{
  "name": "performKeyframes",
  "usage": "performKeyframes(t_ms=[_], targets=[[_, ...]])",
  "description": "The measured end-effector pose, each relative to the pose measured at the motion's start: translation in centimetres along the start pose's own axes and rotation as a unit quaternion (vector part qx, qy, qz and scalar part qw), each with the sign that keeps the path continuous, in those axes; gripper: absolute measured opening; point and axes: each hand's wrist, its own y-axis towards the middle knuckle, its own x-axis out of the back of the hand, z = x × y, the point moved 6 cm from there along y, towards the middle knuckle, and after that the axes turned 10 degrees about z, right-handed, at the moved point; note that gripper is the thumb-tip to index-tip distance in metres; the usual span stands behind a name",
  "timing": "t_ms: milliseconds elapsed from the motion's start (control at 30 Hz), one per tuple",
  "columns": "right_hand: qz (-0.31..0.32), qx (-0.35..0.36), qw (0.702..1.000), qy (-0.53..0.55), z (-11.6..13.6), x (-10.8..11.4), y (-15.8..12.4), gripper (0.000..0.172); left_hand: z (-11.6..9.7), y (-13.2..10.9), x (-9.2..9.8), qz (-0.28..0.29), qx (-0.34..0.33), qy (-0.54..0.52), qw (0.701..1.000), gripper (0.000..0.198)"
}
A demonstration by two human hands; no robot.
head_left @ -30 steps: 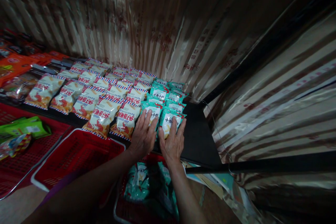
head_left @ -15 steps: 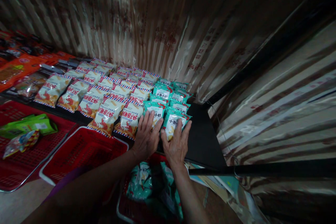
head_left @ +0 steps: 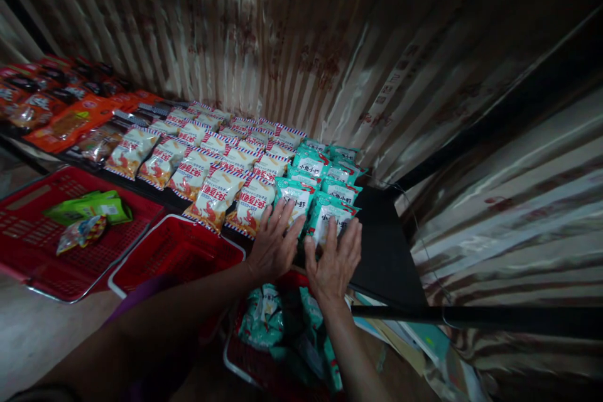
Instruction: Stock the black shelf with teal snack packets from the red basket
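My left hand [head_left: 276, 245] lies with fingers stretched over the front of a teal snack bag [head_left: 294, 196] at the shelf's near edge. Beside it, my right hand [head_left: 333, 257] spreads its fingers on the lower part of another teal snack bag [head_left: 332, 217]. Both palms are turned toward the bags, and neither hand grips one. More teal bags stand behind these in two columns. Left of them are rows of white and orange snack bags [head_left: 213, 196] with striped edges. Below my hands, a red basket [head_left: 235, 364] holds several teal bags [head_left: 264, 320].
A black shelf [head_left: 384, 245] carries the bags, with orange packets [head_left: 66, 125] farther left. Two more red baskets stand below: one [head_left: 183, 251] near my left arm, another [head_left: 28, 226] holding green packets [head_left: 92, 207]. Striped sheeting [head_left: 282, 44] hangs behind; a black post [head_left: 452, 125] rises at right.
The view has swung left, so the scene sits farther right and more orange packets show. Both hands stay at the front teal bags, my right hand's fingers slightly lower on its bag.
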Motion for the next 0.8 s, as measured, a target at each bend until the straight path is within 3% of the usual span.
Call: performKeyframes(t_ms=[167,300,400,533,667,800], targets=[[0.012,0.002,1.0,0.004,0.4,-0.7,-0.3,0.065,1.0,-1.4,0.9,-0.002,-0.009,0.009,1.0,0.055],[-0.006,0.02,1.0,0.001,1.2,0.1,-0.6,0.066,2.3,-2.3,1.8,-0.007,0.004,0.017,1.0,0.054],[-0.003,0.06,0.997,0.042,3.0,1.0,-1.0,0.068,3.8,-2.8,2.6,-0.023,0.034,0.025,0.999,0.054],[0.053,0.099,0.981,0.158,6.7,1.1,-2.1,0.062,5.3,-3.7,3.2,-0.025,0.037,0.012,0.999,0.055],[0.102,0.068,0.961,0.246,9.8,-0.4,-3.2,0.054,6.1,-4.6,3.4,0.001,0.031,-0.019,0.999,0.056],[0.121,0.003,0.956,0.267,11.2,-2.5,-4.2,0.048,6.3,-5.3,3.4,0.019,0.023,-0.027,0.999,0.055]])
